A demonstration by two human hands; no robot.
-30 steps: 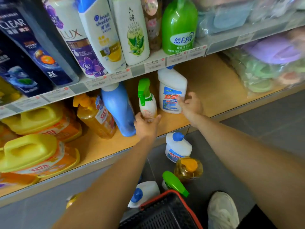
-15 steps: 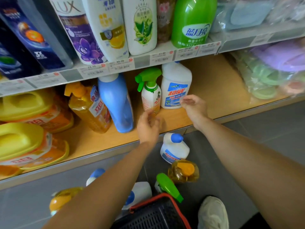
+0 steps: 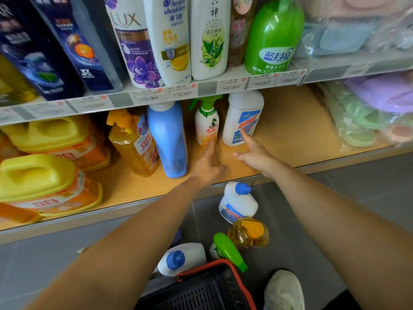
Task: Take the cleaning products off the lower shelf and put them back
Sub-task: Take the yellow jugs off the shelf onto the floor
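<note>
– so, where do the two hands stand?
– both are slack and hold nothing. the left hand (image 3: 206, 163) stretches a finger to the foot of the small white-and-orange plastic spray bottle with the green trigger (image 3: 206, 125). the right hand (image 3: 257, 154) lays a fingertip on the white plastic bottle with the blue label (image 3: 243, 118). both bottles stand upright, well back on the wooden lower shelf (image 3: 290, 135).
– what could go wrong?
– a low push may tip the narrow spray bottle against the tall blue plastic bottle (image 3: 167, 139) beside it. and the white bottle with a blue cap (image 3: 238, 204) waits on the grey floor (image 3: 368, 189) near the shelf edge, easy to kick.
</note>
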